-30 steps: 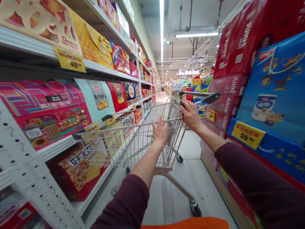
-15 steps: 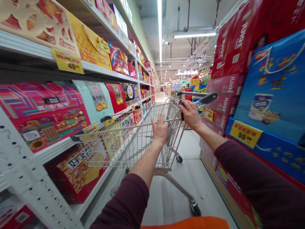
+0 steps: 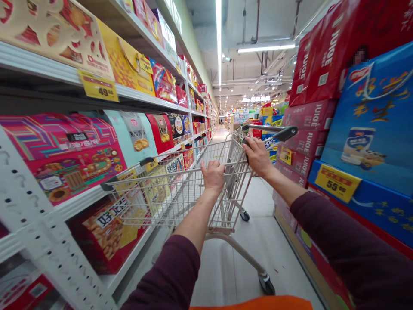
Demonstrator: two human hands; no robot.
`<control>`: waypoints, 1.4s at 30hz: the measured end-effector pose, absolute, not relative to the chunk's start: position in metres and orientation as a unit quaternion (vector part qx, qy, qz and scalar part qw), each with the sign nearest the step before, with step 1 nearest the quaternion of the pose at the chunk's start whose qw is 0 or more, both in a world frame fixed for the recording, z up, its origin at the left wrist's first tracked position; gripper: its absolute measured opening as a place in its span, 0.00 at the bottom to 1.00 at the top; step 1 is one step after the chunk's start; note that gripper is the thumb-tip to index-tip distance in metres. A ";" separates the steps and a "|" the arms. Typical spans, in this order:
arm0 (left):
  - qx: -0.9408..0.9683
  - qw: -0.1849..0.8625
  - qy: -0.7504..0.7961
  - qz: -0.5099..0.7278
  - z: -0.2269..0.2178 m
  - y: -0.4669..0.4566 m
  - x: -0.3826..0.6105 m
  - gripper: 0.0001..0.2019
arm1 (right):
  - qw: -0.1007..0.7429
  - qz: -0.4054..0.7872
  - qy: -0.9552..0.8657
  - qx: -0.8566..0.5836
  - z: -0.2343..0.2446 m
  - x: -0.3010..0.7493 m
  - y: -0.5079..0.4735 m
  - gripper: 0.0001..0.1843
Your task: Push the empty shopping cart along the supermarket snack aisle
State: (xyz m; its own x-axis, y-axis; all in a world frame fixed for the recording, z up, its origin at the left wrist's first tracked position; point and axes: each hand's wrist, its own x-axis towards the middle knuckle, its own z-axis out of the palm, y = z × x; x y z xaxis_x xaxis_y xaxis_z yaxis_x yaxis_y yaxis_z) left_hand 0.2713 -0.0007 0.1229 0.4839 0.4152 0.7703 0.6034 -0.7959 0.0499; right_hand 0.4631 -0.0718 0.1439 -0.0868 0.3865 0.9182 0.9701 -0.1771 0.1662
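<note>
A wire shopping cart (image 3: 180,198) stands at an angle across the aisle in front of me, its basket pointing left toward the shelf. My left hand (image 3: 213,175) is closed around the top rim on the near side of the basket. Farther along, my right hand (image 3: 258,156) grips the dark corner piece at the cart's handle end, below the handle bar (image 3: 274,130). Its fingertips are partly hidden behind that corner. Through the wires the basket shows no goods.
White shelving (image 3: 48,232) with boxed snacks lines the left side, close to the basket's front. On the right rise stacked red cartons (image 3: 322,56) and blue gift boxes (image 3: 374,129). Pale floor tiles (image 3: 238,254) run down the aisle. Caster wheels (image 3: 266,285) stick out near me.
My left hand has gone from spread fingers over the basket rim to closed around it. My right hand keeps its hold. The view has shifted slightly.
</note>
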 end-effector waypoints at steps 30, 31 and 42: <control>-0.866 0.129 -0.297 -0.380 0.116 -0.001 0.253 0.14 | 0.189 -0.469 -0.648 -0.569 0.114 0.421 -0.050 0.19; -0.866 0.128 -0.296 -0.382 0.117 -0.002 0.254 0.14 | 0.186 -0.473 -0.650 -0.565 0.115 0.424 -0.053 0.19; -0.871 0.115 -0.271 -0.393 0.113 -0.005 0.265 0.14 | 0.301 -0.521 -0.540 -0.589 0.156 0.490 -0.087 0.20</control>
